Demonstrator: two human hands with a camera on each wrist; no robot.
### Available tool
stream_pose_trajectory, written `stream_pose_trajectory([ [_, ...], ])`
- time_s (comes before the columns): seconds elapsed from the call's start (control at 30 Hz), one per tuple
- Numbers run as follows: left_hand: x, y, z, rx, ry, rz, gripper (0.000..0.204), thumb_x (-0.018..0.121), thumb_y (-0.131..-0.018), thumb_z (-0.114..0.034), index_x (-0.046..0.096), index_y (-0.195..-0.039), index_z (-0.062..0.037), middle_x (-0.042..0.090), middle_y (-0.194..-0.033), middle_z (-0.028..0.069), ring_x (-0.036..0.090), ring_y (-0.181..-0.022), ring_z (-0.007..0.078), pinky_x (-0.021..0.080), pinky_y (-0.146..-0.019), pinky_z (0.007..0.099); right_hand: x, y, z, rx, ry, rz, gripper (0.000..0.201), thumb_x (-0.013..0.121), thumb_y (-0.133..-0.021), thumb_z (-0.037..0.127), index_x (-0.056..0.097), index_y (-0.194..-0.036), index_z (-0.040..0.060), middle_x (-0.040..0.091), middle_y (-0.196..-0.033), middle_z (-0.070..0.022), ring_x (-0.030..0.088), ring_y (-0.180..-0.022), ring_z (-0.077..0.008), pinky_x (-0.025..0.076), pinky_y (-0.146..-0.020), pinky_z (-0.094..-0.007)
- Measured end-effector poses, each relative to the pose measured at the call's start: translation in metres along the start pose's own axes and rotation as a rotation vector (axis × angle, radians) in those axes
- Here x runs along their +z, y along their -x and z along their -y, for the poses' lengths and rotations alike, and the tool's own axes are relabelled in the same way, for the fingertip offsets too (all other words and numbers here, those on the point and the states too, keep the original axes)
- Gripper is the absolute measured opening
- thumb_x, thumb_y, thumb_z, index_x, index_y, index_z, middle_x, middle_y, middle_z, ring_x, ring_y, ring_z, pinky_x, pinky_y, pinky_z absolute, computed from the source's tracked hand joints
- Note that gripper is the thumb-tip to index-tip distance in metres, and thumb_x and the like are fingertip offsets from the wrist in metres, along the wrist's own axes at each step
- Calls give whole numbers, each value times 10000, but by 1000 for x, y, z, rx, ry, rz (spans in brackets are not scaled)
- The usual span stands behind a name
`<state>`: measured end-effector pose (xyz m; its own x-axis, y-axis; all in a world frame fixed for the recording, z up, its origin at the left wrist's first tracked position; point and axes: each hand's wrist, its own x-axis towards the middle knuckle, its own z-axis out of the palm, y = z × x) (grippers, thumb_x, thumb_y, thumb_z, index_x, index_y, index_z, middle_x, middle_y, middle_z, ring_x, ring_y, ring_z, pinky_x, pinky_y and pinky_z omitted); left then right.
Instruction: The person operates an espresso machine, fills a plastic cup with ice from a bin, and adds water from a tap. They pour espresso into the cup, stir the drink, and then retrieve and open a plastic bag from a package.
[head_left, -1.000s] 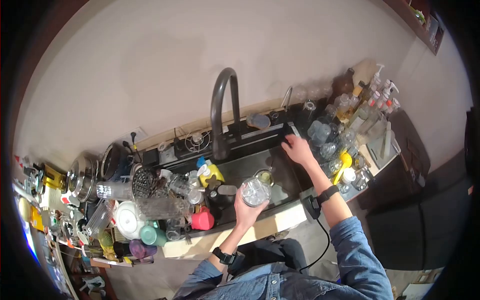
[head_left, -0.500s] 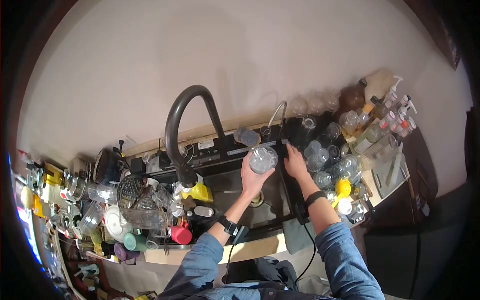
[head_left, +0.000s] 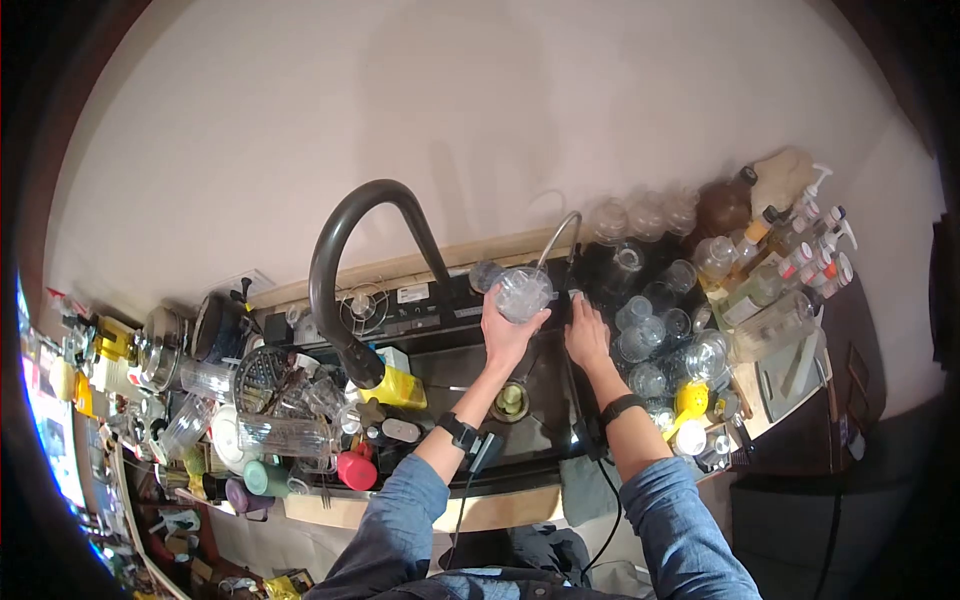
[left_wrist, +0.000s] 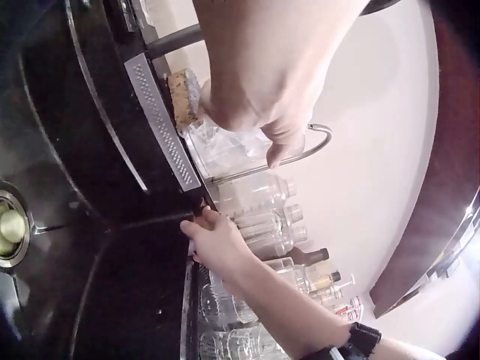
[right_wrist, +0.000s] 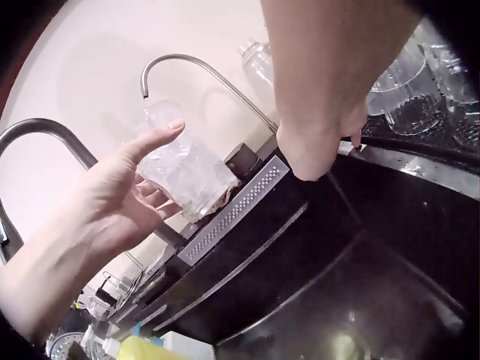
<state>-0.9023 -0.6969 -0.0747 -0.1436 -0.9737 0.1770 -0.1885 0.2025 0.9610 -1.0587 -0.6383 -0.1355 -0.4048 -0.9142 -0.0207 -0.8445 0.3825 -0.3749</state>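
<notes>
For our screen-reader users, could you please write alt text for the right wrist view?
A person's left hand holds a clear glass under the thin steel spout at the back of a black sink. The right hand presses down at the sink's back rim, beside clear glassware on the counter.

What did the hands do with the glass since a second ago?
The left hand carried the glass from the near edge of the sink up and away to the thin spout at the back. The right hand stayed at the sink's back right corner. The left hand still holds the glass.
</notes>
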Motion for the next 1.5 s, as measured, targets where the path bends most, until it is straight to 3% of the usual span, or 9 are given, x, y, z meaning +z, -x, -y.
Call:
stream_pose_trajectory([
  [0.23,3,-1,7,81,-111,-56,853,889,-585,-228,428,-1241,63,557,-1162,160,560,-1071,233,439,-934,335,0,3,-4,-36,10,-20,765,642,-805,143,246,-1451,44,433,-1389,-125,457,-1221,-301,446,-919,-517],
  [0.77,-16,37,9,23,-92,-47,806,875,-573,-154,449,-1236,17,550,-1175,137,541,-1103,239,418,-965,354,6,1,-8,13,-48,-15,764,641,-814,139,238,-1462,97,400,-1433,-90,417,-1276,-289,418,-968,-496],
  [0.97,-21,38,16,28,-110,-76,802,874,-577,-157,448,-1233,19,552,-1179,154,549,-1097,253,424,-961,355,5,2,-8,5,-47,-9,763,640,-818,139,234,-1463,98,386,-1443,-89,407,-1285,-291,406,-985,-494],
  [1.07,-22,37,18,9,-60,-99,756,855,-556,-115,487,-1205,5,532,-1184,155,529,-1116,302,417,-978,377,1,4,-4,24,-43,5,769,640,-817,136,228,-1465,99,380,-1447,-90,405,-1287,-294,404,-988,-491],
  [1.5,-27,32,19,6,-52,-110,776,856,-556,-117,469,-1215,14,519,-1194,167,520,-1127,309,417,-980,387,7,3,-9,19,-73,12,797,644,-806,123,209,-1474,108,363,-1458,-109,381,-1308,-303,395,-1003,-504],
])
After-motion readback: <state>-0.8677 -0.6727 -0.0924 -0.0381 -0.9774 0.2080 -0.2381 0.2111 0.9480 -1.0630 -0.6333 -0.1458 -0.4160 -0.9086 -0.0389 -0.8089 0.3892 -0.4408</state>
